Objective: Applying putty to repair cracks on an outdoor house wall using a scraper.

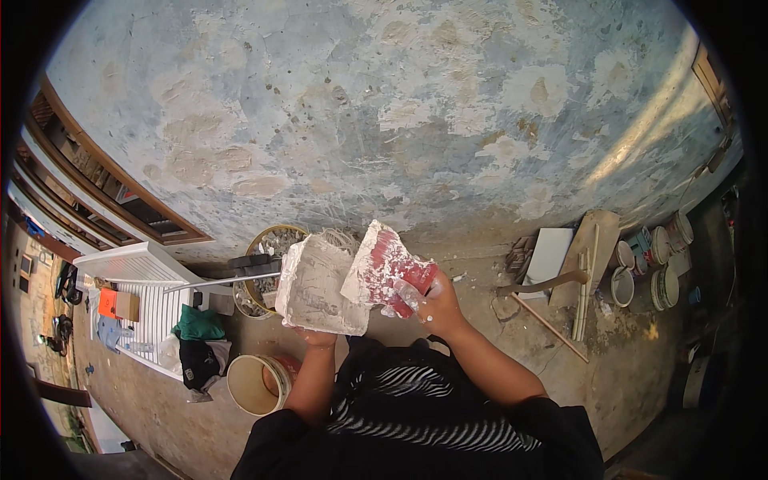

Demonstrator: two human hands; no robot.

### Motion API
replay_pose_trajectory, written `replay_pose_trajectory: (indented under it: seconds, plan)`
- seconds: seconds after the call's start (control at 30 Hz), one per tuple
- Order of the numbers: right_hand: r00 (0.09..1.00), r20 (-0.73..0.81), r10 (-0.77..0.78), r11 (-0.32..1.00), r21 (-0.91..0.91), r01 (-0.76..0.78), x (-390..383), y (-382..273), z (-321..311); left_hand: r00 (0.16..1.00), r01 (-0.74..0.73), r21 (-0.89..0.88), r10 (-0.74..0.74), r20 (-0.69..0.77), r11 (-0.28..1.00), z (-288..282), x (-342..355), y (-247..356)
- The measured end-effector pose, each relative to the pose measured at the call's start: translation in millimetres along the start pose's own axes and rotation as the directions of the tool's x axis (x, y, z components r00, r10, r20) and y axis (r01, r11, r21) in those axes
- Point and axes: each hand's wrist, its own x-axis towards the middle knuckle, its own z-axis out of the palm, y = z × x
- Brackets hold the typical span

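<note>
My left hand [318, 338] holds a rectangular board [316, 288] from below, most of its fingers hidden under it. Grey-white plaster coats the board's face and edges. In my right hand [440, 306] is a red putty spreader [410, 272], its broad blade heavily smeared with white plaster. The spreader's blade overlaps the board's right edge, and I cannot tell whether they touch. White plaster smears the fingers of my right hand. Ahead rises a pale blue wall [336, 120] with rough, patchy plaster.
Left of the board, a round tub [298, 232] holds rubble. A bucket [250, 386] stands near my left forearm. Farther left, a white slatted bench [152, 280] carries an orange box [118, 304] and cloths. Planks, sticks and several buckets [664, 286] line the right side.
</note>
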Motion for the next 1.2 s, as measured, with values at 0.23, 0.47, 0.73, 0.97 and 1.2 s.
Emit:
replay_pose_trajectory:
  seconds: [0.23, 0.47, 0.73, 0.97, 1.2]
  plan:
    - [0.973, 0.177, 0.149, 0.988, 0.022, -0.155, -12.3, -8.0, 3.5, 0.999, -0.03, 0.174, 0.028, 0.016, 0.984, 11.8, 10.4, -14.4]
    - [0.974, 0.13, 0.186, 0.982, -0.029, -0.184, -14.0, -6.7, -9.0, 0.989, -0.142, 0.505, 0.096, 0.116, 0.852, 11.0, 3.7, -6.5]
    - [0.97, 0.008, 0.243, 0.922, 0.31, -0.233, -14.5, -6.5, 15.1, 0.968, -0.25, 0.795, 0.117, 0.223, 0.552, 26.5, 20.2, -20.7]
    - [1.0, -0.002, -0.014, 1.0, -0.016, 0.014, -17.0, -20.9, 18.4, 1.0, 0.025, 0.388, -0.021, -0.015, 0.921, 55.3, 9.6, -15.1]
    - [0.989, -0.081, 0.123, 0.98, -0.148, -0.134, -13.0, -11.0, 12.5, 0.985, 0.159, 0.117, -0.15, -0.082, 0.98, 47.9, -0.1, -20.5]
